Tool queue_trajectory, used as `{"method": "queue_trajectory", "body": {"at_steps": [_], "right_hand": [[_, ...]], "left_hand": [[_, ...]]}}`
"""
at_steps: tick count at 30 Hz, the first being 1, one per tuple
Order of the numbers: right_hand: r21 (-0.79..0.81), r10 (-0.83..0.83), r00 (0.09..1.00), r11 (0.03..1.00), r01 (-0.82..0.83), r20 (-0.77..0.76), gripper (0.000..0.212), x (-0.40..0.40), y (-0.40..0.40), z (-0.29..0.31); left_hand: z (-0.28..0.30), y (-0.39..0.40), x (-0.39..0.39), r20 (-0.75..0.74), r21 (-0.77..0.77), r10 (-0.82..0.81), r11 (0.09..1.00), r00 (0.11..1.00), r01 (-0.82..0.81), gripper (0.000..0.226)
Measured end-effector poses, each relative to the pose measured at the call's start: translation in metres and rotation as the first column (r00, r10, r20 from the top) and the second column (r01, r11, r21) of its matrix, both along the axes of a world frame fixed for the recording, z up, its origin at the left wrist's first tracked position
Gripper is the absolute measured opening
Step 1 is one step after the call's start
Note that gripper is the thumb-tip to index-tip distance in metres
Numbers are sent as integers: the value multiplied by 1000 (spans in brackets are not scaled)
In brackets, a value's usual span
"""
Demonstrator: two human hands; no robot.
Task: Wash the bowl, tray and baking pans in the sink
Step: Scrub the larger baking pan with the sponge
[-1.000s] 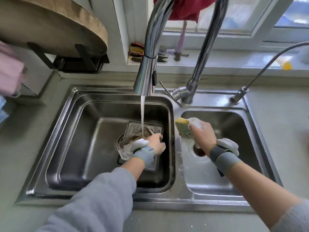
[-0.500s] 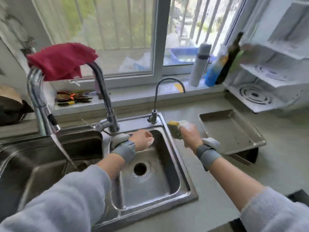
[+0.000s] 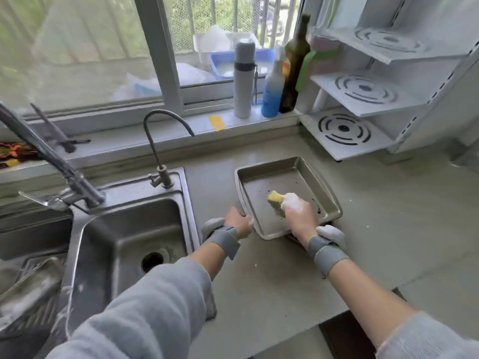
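Note:
A square metal baking pan [image 3: 280,180] with dark crumbs lies on the counter right of the sink, stacked on something dark underneath. My left hand [image 3: 238,221] grips its near left rim. My soapy right hand [image 3: 298,211] holds a yellow-green sponge [image 3: 276,202] inside the pan, against its floor. A glass tray [image 3: 28,286] with suds lies in the left basin at the frame's left edge. The right basin [image 3: 134,229] holds nothing but its drain.
Main faucet [image 3: 51,161] and a thin curved tap [image 3: 158,141] stand behind the sink. Bottles [image 3: 272,92] and a flask [image 3: 243,76] line the windowsill. A white tiered rack [image 3: 363,94] sits at the back right. Pliers [image 3: 13,154] lie on the sill.
The view swung right from the left basin to the counter. My left hand left the glass tray and took the pan's rim. My right hand carried the sponge into the pan.

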State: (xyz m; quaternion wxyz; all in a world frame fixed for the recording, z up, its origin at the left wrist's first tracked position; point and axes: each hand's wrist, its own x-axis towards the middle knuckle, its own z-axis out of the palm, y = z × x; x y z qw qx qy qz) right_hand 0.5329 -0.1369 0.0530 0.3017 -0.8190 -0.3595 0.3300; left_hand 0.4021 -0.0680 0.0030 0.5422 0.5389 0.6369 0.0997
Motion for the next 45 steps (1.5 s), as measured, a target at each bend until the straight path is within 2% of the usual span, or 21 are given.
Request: {"method": "queue_trajectory", "body": {"at_steps": [3,7,10,13,16,19,23,28,32,35,38,42,44,45], "right_hand": [[-49,86,994,995,-83,62,40,9,-7,-6],[-39,181,955,984,-177,233,36,13,-13,-21],[-22,185,899,981,-192,396,24,12,-8,-29],[37,186,875,974,-226,446,20,2,3,-22],[98,251,847,938,-333,468,24,-22,15,-7],[130,349,829,887,-443,438,35,-62,29,8],[172,485,797,805,-568,360,22,-141,46,14],[177,616,747,730,-660,248,20,-235,47,4],[105,694,690,685,-721,206,21,-323,36,-14],[79,670,717,718,-692,190,20,-365,29,-26],[109,647,753,745,-658,122,17,-388,16,-44],[118,595,800,792,-600,73,24,-394,3,-51],[143,500,862,862,-486,-83,19,-401,2,-45],[100,389,882,921,-376,-266,17,-406,4,-42]], "left_hand": [[-8,6,14,38,-42,99,994,994,-97,37],[-5,8,23,117,-123,183,978,976,-169,13],[-2,5,21,70,21,221,975,973,-223,20],[7,0,1,48,137,197,970,979,-202,29],[12,1,-39,51,223,183,956,982,-190,26],[19,3,-101,77,261,199,942,977,-212,26],[31,-11,-202,58,268,272,923,961,-277,20],[24,-36,-294,-5,322,367,881,930,-346,45],[9,-55,-385,-63,325,402,874,914,-362,34],[-2,-63,-435,-82,278,397,890,914,-361,10],[-21,-65,-467,-75,227,400,899,913,-375,24],[-35,-67,-478,-99,201,419,897,902,-395,16],[-36,-67,-478,-115,211,429,892,896,-400,7],[-36,-67,-477,-122,216,440,887,890,-408,6]]}}
